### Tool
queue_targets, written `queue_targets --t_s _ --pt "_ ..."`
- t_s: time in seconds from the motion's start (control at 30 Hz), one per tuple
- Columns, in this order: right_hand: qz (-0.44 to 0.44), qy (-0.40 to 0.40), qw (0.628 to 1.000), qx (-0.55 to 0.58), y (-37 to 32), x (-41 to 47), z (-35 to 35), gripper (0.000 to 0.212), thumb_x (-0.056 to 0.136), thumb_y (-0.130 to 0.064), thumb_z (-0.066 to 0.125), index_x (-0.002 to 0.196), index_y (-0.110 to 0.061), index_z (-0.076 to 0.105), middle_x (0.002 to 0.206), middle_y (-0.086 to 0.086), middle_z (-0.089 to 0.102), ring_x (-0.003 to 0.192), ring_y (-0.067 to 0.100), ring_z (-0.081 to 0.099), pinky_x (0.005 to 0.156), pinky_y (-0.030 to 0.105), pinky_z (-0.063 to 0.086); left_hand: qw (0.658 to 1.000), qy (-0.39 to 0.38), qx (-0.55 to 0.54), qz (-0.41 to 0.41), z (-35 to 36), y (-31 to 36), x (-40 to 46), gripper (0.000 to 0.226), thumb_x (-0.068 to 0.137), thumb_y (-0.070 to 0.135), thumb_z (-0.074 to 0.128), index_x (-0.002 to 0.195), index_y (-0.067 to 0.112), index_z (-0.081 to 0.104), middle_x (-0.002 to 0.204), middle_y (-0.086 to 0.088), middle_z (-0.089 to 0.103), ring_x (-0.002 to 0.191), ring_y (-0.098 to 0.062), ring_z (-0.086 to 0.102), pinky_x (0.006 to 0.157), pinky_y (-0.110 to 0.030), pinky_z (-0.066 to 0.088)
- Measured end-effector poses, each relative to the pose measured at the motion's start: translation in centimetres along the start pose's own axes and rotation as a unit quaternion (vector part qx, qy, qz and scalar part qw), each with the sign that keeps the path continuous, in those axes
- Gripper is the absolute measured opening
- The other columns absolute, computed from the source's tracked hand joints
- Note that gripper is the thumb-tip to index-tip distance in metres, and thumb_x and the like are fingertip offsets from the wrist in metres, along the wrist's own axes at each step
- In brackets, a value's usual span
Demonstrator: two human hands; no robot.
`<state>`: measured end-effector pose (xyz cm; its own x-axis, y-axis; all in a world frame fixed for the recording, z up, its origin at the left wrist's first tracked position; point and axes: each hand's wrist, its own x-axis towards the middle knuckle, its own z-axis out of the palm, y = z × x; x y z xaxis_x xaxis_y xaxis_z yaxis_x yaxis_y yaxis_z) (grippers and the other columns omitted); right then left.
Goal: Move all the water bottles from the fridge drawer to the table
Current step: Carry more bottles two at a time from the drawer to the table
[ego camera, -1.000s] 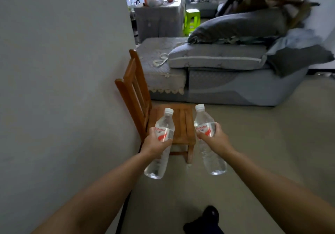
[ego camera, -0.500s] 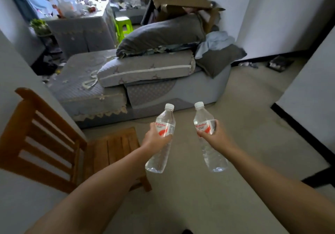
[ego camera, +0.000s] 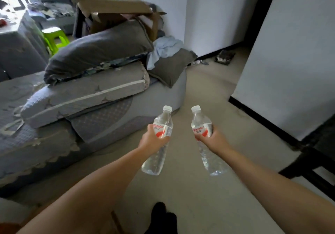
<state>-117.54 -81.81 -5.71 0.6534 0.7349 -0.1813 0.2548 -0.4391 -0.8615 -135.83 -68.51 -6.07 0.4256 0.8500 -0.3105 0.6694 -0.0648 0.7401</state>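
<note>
I carry two clear water bottles with white caps and red-and-white labels, held out in front of me over the floor. My left hand (ego camera: 151, 140) grips the left bottle (ego camera: 159, 143) around its label, cap tilted up and away. My right hand (ego camera: 212, 139) grips the right bottle (ego camera: 204, 130) the same way. Both bottles look full. No fridge drawer is in view. A table (ego camera: 16, 34) covered in grey cloth stands far off at the upper left.
A grey sofa (ego camera: 101, 110) piled with cushions and a cardboard box (ego camera: 112, 7) fills the left side. A white wall (ego camera: 290, 52) with a black skirting stands to the right, and a dark wooden furniture frame (ego camera: 311, 159) sits at the right edge. A green stool (ego camera: 54, 38) stands beyond the sofa.
My view has swung to the right: the wooden chair has left the frame and the right wall and dark furniture have come in. Both hands still hold their bottles.
</note>
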Motion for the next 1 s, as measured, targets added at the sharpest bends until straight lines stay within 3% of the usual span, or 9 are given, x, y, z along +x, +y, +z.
queue_targets --t_s 0.1,0.33,0.4,0.5,0.6,0.77,1.0 --pt "0.026 0.048 0.999 0.0 -1.3 4.6 -0.4 0.035 0.081 -0.028 0.074 0.104 -0.019 0.049 0.09 -0.003 0.058 0.08 0.015 0.056 0.072 0.025 0.039 0.999 -0.032 0.009 0.017 -0.5 2.6 5.5 0.053 0.077 0.041 0.071 0.112 0.025 0.034 0.106 0.001 0.059 0.093 -0.021 0.063 0.087 -0.043 0.055" --pt "0.073 0.137 0.988 0.013 -3.5 13.2 -1.7 0.04 0.08 -0.037 0.074 0.102 -0.022 0.044 0.09 -0.005 0.056 0.081 0.017 0.054 0.073 0.026 0.038 0.992 -0.075 0.075 0.064 -1.0 8.6 17.0 0.065 0.079 0.041 0.071 0.128 0.018 0.034 0.114 -0.004 0.058 0.101 -0.025 0.062 0.09 -0.042 0.053" --pt "0.089 0.161 0.983 0.019 -3.1 14.8 -2.3 0.041 0.079 -0.039 0.074 0.101 -0.022 0.044 0.09 -0.004 0.057 0.079 0.017 0.056 0.073 0.027 0.041 0.992 -0.087 0.07 0.066 -0.3 10.3 19.3 0.064 0.082 0.039 0.07 0.129 0.015 0.035 0.117 -0.006 0.057 0.1 -0.022 0.062 0.088 -0.035 0.053" --pt "0.118 0.185 0.975 0.031 -1.7 16.9 -3.9 0.044 0.077 -0.041 0.076 0.103 -0.022 0.046 0.092 -0.004 0.061 0.081 0.018 0.061 0.073 0.033 0.05 0.985 -0.127 0.063 0.096 1.7 12.8 22.0 0.043 0.085 0.031 0.069 0.113 0.013 0.044 0.114 -0.005 0.057 0.078 -0.005 0.064 0.073 -0.02 0.053" --pt "0.139 0.216 0.966 0.039 0.1 19.5 -6.6 0.043 0.075 -0.039 0.076 0.102 -0.02 0.048 0.089 -0.003 0.061 0.08 0.02 0.064 0.077 0.041 0.056 0.974 -0.153 0.103 0.133 5.2 15.9 24.6 0.064 0.081 0.038 0.07 0.13 0.016 0.035 0.117 -0.003 0.058 0.095 -0.017 0.059 0.081 -0.03 0.049" --pt "0.178 0.258 0.948 0.064 3.4 25.2 -13.1 0.049 0.074 -0.043 0.077 0.107 -0.019 0.05 0.089 -0.004 0.063 0.079 0.017 0.063 0.077 0.041 0.057 0.957 -0.201 0.119 0.174 12.6 22.6 28.6 0.066 0.077 0.038 0.071 0.129 0.018 0.035 0.107 0.003 0.055 0.092 -0.019 0.055 0.08 -0.032 0.048" --pt "0.19 0.286 0.938 0.048 6.2 32.2 -24.6 0.056 0.078 -0.041 0.075 0.119 -0.018 0.045 0.101 -0.003 0.058 0.085 0.017 0.057 0.074 0.027 0.041 0.938 -0.245 0.111 0.219 22.6 34.4 34.3 0.062 0.077 0.034 0.071 0.125 0.021 0.035 0.108 0.002 0.056 0.092 -0.019 0.055 0.076 -0.03 0.043"
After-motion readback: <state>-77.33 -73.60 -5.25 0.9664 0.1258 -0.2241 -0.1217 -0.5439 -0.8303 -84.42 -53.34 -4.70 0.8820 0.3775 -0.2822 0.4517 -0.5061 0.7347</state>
